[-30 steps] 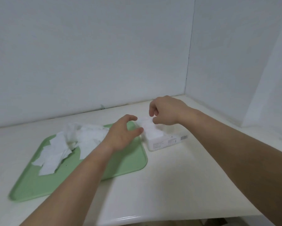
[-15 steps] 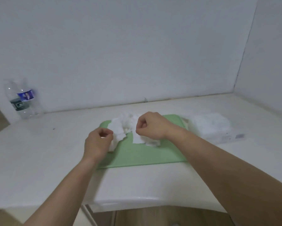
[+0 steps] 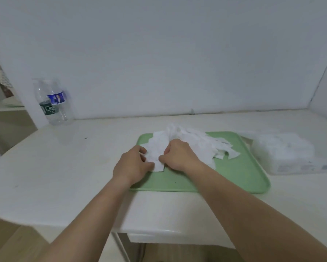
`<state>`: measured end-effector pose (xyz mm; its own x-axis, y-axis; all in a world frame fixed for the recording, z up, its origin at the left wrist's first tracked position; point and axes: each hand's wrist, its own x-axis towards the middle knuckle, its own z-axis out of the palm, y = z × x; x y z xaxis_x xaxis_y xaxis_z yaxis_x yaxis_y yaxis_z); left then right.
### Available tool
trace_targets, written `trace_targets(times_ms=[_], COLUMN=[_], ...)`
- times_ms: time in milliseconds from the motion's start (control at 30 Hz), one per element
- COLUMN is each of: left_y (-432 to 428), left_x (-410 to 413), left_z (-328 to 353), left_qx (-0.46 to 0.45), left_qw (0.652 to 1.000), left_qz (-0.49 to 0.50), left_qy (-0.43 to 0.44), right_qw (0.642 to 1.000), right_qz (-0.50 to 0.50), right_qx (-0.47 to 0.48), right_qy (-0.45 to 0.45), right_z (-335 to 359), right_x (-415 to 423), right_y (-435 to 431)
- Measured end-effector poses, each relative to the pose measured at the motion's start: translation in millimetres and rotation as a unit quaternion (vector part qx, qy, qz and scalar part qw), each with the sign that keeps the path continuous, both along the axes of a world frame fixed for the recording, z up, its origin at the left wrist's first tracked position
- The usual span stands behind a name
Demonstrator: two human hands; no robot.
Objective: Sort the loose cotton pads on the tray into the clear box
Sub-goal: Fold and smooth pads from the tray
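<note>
Two bare hands are meeting over the near-left part of a green tray [image 3: 234,179], as seen from the head camera. The left hand [image 3: 134,165] is curling its fingers and thumb against the left edge of a white pad at the front of the heap, pinching it. The right hand [image 3: 179,157] is lying knuckles-up just beside it, its fingers folded under and its thumb pressing on the same front pad. Both hands are thus gripping cotton pads [image 3: 196,146], and neither is lying flat or spread. How many sheets each hand is holding cannot be told, since the fingertips are tucked out of sight. The cotton pads are lying as a loose, overlapping heap across the far and middle part of the tray, with several rectangular sheets fanning out toward the right. Bare green is showing along the near edge and the right side. The clear box [image 3: 287,157] is standing on the table [image 3: 55,176] just beside the tray's right rim, holding a white mass of pads and bearing small print on its near face, too blurred to read. A water bottle [image 3: 53,103] with a blue and green label is standing upright at the far left of the table, well apart from the tray, against the pale wall [image 3: 158,53].
</note>
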<state>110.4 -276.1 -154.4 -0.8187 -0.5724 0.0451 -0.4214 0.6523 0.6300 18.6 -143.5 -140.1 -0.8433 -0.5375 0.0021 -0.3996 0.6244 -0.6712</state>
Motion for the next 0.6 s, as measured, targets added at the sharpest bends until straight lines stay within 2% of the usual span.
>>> trace_targets(times_ms=[133,267,400,500,600], left_y=[-7,-17,-23,-27,-27], left_x=[-2,-11,-20,-32,-47], left_z=[1,6,23,32,37], left_qx=[0.009,0.013,0.047,0.083,0.178], left_qw=[1.000,0.997,0.993,0.995,0.973], left_qz=[-0.021,-0.067,-0.096,-0.046,-0.015], left_qy=[-0.012,-0.035,-0.054,0.028,0.149], right_qw=[0.999,0.990,0.986,0.987,0.988], right_qz=[-0.042,-0.095,-0.105,-0.096,-0.085], right_qx=[-0.023,-0.060,-0.077,-0.043,-0.055], right_qy=[0.006,0.088,0.107,0.120,0.118], right_z=[-5,-4,-1,-5,-7], right_x=[-4,-8,-12,-15,-19], right_y=[-2,1,-2,-6,-6])
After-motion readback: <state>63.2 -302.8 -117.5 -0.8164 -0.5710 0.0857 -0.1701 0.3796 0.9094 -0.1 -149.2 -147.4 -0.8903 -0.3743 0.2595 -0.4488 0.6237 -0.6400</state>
